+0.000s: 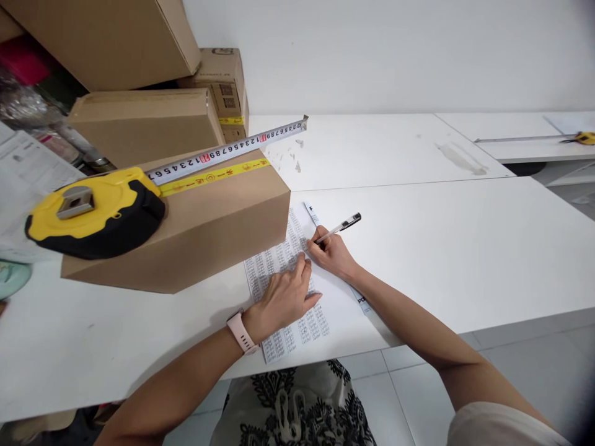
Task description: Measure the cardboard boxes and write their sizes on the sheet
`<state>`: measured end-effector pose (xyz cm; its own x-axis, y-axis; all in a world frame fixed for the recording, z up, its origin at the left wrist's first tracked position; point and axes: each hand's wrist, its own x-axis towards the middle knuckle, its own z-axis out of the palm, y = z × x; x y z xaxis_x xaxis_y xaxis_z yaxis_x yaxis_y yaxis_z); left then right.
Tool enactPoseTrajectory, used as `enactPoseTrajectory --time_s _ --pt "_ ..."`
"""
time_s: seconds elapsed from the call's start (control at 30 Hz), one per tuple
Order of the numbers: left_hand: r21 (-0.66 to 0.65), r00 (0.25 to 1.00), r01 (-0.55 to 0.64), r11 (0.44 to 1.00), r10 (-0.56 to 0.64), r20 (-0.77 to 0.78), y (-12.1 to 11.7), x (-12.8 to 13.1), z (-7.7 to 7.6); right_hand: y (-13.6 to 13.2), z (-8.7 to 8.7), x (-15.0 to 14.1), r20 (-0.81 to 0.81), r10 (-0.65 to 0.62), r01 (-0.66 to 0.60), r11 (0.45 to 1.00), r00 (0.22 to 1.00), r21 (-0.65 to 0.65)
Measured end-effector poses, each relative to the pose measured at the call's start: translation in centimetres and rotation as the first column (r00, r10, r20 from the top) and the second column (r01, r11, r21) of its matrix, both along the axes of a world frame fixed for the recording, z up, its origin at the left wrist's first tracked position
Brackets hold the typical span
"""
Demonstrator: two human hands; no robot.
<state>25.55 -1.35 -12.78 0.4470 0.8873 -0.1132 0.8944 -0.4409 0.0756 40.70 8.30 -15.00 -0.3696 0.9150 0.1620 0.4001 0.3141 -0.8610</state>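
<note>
Head view: the right hand [331, 251] grips a pen [338, 228] over a handwritten sheet [309, 328] on the table [446, 248]; the left hand [284, 294] lies on the sheet, fingers loosely extended, grasping nothing. A tape measure [97, 214] rests, blade extended, atop the adjacent box [232, 235].

Handwriting [317, 323] on the sheet [340, 303] is illegibly small.

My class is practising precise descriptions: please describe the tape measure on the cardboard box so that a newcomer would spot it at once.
On the white table, find the cardboard box left of the written-on sheet. A yellow-and-black tape measure lies on top. Unlike the other tape measure at far right, it looms large, its metal clip facing up.
</note>
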Motion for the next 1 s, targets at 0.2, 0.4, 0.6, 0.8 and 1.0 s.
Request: enactPoseTrajectory --time_s 0.2,0.4,0.6,0.8,1.0 --pt "0.011 1.000 0.009 1.000 -0.009 -0.007 0.04 -0.05 -0.05 -0.04 0.04 -0.01 -0.049 -0.027 0.025 0.999 0.998 -0.026" --pt "0.015 1.000 0.008 1.000 -0.008 -0.002 0.02 -0.14 -0.20 -0.06 0.05 0.01 -0.040 -0.030 0.029 0.999 0.999 -0.012" --pt "0.002 1.000 0.001 1.000 -0.001 0.008 -0.03 -0.08 -0.30 -0.06 0.08 0.01 -0.023 -0.025 0.025 1.000 0.999 -0.006" --pt "-0.002 1.000 -0.003 1.000 0.003 0.008 -0.07 -0.09 -0.23 0.03 -0.18 0.06 -0.041 -0.010 0.009 1.000 0.999 -0.021" --pt "0.010 1.000 0.002 1.000 -0.002 0.008 -0.05 -0.15 -0.27 0.07 -0.30 0.16 -0.015 -0.022 0.022 0.999 1.000 -0.025"
